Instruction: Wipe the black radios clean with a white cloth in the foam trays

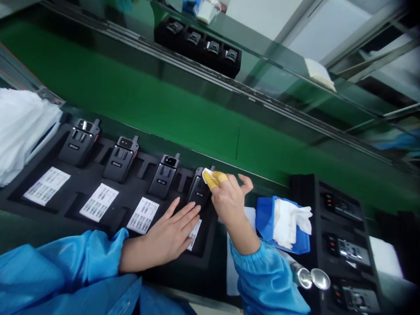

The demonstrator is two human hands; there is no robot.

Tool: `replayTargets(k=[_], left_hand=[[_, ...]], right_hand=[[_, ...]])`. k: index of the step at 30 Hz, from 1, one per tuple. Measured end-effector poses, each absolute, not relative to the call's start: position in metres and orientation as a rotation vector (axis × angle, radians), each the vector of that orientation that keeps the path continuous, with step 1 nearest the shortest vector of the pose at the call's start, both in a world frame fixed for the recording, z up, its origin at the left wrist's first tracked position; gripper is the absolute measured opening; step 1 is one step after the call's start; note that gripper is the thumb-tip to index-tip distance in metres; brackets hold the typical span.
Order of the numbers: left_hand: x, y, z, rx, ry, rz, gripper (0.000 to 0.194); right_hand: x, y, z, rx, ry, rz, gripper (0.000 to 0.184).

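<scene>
Several black two-way radios lie in a black foam tray [131, 205], each marked "Riton". My left hand [172, 232] is flat with its fingers stretched out, its fingertips at the lower end of the rightmost radio [197, 194]. Below that radio, a white barcode label sheet [194, 236] is partly covered by the same hand. My right hand [228, 197] wears yellow finger cots and pinches a small white cloth [206, 176] against the radio's upper part, hiding its camera area. Farther left lie another radio [164, 177] and a label sheet [143, 215].
A blue box [266, 218] with white cloths [290, 223] stands to the right, near an open metal-lidded container [305, 278]. Beyond it is another foam tray [315, 210] of devices. White sheets [22, 131] are stacked at left. A green conveyor belt [197, 127] and glass shelf lie ahead.
</scene>
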State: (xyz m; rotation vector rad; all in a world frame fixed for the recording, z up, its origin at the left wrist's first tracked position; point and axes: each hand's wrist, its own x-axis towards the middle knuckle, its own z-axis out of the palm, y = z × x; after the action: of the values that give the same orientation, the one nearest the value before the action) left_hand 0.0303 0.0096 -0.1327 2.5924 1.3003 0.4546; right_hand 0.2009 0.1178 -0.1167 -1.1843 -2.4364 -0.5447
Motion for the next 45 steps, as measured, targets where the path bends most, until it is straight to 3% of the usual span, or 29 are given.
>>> replayTargets(k=[23, 30, 34, 39, 45], left_hand=[[0.032, 0.012, -0.13, 2.559, 1.284, 0.353, 0.044], [0.029, 0.01, -0.128, 2.539, 1.223, 0.45, 0.04], [0.025, 0.014, -0.122, 2.334, 1.408, 0.667, 0.031], [0.024, 0.037, -0.101, 1.82, 1.66, 0.368, 0.05], [0.033, 0.066, -0.098, 1.562, 1.595, 0.327, 0.036]], right_hand=[[0.175, 0.114, -0.123, -1.391, -2.309, -0.564, 0.026], [0.204, 0.087, -0.132, -1.71, -2.119, -0.499, 0.027], [0.21, 0.049, -0.142, -1.747, -1.933, -0.423, 0.027], [0.208, 0.016, -0.169, -1.619, -1.66, -0.29, 0.032], [0.214, 0.017, -0.19, -1.566, -1.51, -0.11, 0.028]])
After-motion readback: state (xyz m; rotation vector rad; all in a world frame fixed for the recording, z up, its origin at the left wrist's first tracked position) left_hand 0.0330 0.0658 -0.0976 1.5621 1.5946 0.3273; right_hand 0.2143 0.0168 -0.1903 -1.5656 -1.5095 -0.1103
